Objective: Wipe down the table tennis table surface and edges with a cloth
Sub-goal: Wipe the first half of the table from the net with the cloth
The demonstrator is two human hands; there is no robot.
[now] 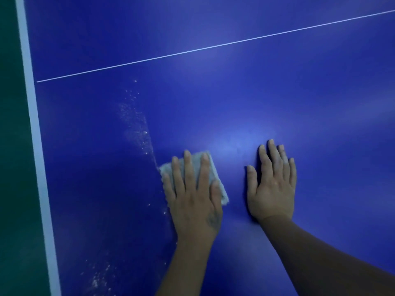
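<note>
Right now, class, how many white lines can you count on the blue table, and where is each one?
2. A wide white edge line runs down the table's left side; a thin white line crosses the upper surface from it, rising rightward. Others may lie outside the view.

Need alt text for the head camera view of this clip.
A left hand presses a folded pale cloth flat on a blue table tennis table, white dust lying to its left. The right hand rests flat beside it, bare.
</note>
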